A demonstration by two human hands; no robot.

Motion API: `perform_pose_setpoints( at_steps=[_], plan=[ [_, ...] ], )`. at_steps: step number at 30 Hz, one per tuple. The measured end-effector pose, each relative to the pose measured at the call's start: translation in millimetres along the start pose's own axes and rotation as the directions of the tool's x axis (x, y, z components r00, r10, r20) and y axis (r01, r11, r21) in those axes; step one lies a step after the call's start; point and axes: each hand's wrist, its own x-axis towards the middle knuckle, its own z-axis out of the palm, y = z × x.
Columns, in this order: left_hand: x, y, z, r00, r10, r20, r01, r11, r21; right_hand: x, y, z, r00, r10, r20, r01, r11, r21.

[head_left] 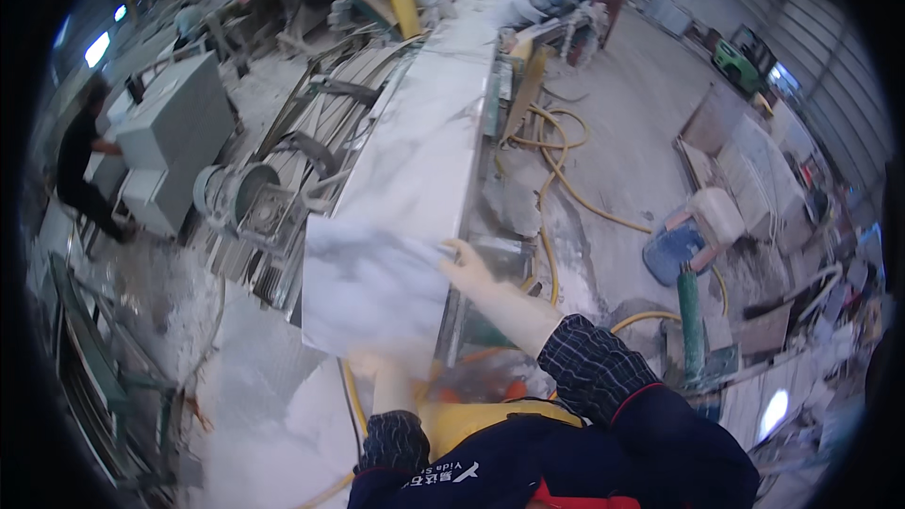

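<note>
The slab [372,287] is gripped at its right edge by the right hand [464,269]; its near edge is met by the left hand [377,363], too blurred for its grip to be told. The near end of the bench [424,132] is overlapped by the slab; right of it, a hose [603,212] is looped on the floor [622,132].

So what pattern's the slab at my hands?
The slab is pale with grey streaks; head view.
</note>
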Motion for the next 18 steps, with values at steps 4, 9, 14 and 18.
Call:
perform_pose_setpoints(
  at_steps=[4,9,14,18],
  plan=[
    [6.2,-4.6,-14.4,0.990,-0.117,0.083,0.126,0.987,-0.102,-45.9,-28.4,9.3,0.981,-0.038,0.193,0.020,0.995,0.096],
    [-3.4,9.6,-36.3,0.938,-0.228,0.261,0.270,0.953,-0.139,-106.5,-64.0,-2.7,0.851,-0.261,0.456,0.365,0.918,-0.157],
    [-33.6,26.8,-44.0,0.890,-0.256,0.376,0.313,0.945,-0.097,-163.2,-49.8,-49.5,0.854,-0.194,0.482,0.293,0.946,-0.139],
    [-76.4,49.5,-42.6,0.857,-0.242,0.455,0.299,0.953,-0.055,-219.0,-20.2,-106.1,0.919,-0.138,0.369,0.209,0.965,-0.159]
  ],
)
